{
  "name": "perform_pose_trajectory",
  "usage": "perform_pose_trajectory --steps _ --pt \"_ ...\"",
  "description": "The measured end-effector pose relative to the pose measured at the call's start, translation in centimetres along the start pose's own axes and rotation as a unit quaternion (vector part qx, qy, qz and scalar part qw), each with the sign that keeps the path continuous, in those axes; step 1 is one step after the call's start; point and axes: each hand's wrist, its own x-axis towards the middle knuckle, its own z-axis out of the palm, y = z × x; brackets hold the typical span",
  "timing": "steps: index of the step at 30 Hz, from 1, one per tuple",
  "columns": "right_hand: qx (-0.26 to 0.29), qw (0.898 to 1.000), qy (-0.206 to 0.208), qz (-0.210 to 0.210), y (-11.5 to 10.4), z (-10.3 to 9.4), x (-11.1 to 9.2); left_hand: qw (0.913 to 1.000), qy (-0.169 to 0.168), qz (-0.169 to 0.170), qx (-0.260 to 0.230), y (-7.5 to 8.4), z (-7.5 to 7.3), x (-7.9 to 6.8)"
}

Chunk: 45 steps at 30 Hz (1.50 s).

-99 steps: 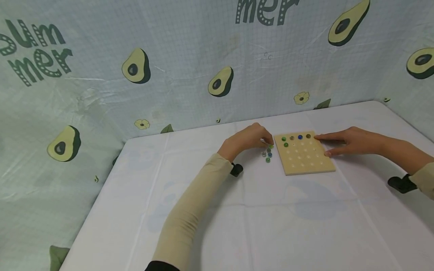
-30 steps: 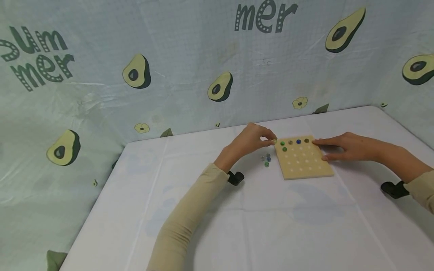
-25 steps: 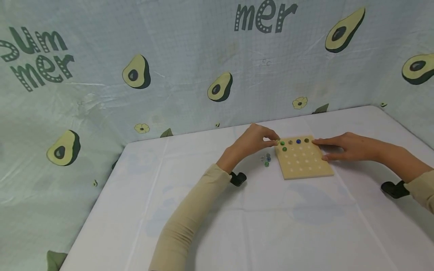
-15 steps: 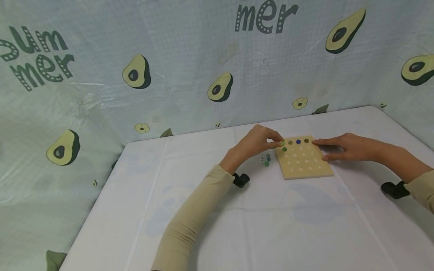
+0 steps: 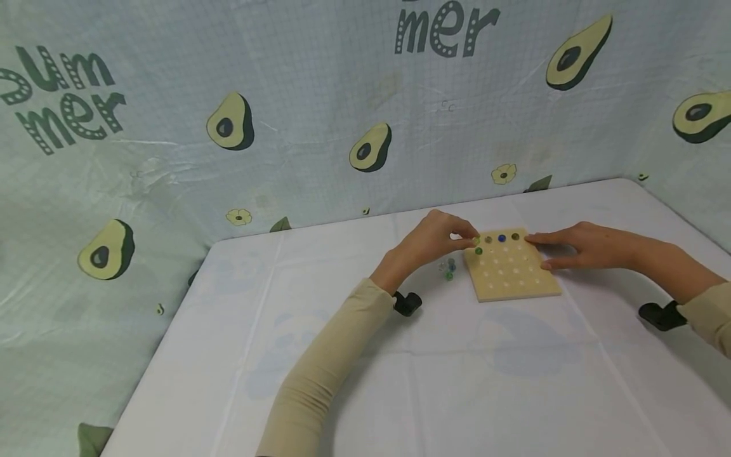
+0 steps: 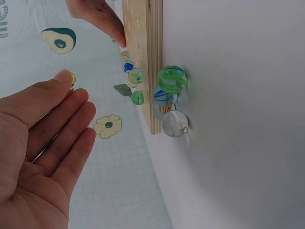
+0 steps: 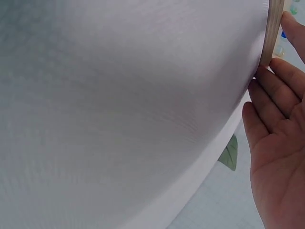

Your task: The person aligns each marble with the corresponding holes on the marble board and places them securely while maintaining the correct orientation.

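Observation:
My left hand [image 5: 435,238] is over the back left corner of a square wooden board [image 5: 514,279] with rows of small hollows. Its thumb and index finger pinch a yellow marble [image 6: 73,81], mostly covered by the fingertips; the other fingers are loosely bent. Along the board's back row sit a clear marble [image 5: 488,239], a blue marble [image 5: 502,238] and a dark amber marble [image 5: 515,236]. A green marble [image 5: 478,251] lies in the row in front. My right hand [image 5: 591,246] touches the board's right edge with extended thumb and fingers.
Loose marbles lie left of the board, among them a green marble [image 6: 172,79] and a clear marble [image 6: 175,123]. A white cloth [image 5: 365,393] covers the table. Behind it hangs a sheet [image 5: 297,127] printed with avocados.
My left hand has picked up the yellow marble from the loose group and carried it right, over the board's back left corner. My right hand has stayed at the board's edge.

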Motion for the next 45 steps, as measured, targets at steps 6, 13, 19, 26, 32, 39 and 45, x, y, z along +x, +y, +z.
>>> perform_pose_trajectory --steps 6,13,19,26,32,39,45 --pt "0.015 1.0 0.002 0.005 0.0 0.5 -0.1 0.9999 -0.004 0.001 0.013 0.3 0.1 0.2" --pt "0.024 1.0 0.004 0.015 -0.3 0.5 -0.4 0.9996 -0.016 -0.01 0.022 1.1 0.4 0.9" --pt "0.025 1.0 0.007 0.011 -0.1 0.4 -0.5 0.999 -0.025 -0.008 0.036 1.1 0.6 1.4" --pt "0.023 1.0 0.0 0.014 0.1 0.4 -0.1 0.9986 -0.021 -0.021 0.045 0.7 0.9 1.7" --pt "0.013 1.0 -0.002 0.02 0.1 0.3 -0.2 0.9985 -0.025 -0.013 0.048 0.6 0.9 2.0" --pt "0.024 0.999 0.003 0.025 0.0 0.3 -0.4 0.9986 -0.02 -0.014 0.047 0.5 1.2 2.4" --pt "0.023 0.999 0.001 0.023 0.0 0.4 -0.3 0.9988 -0.018 -0.018 0.041 0.4 1.4 2.6"
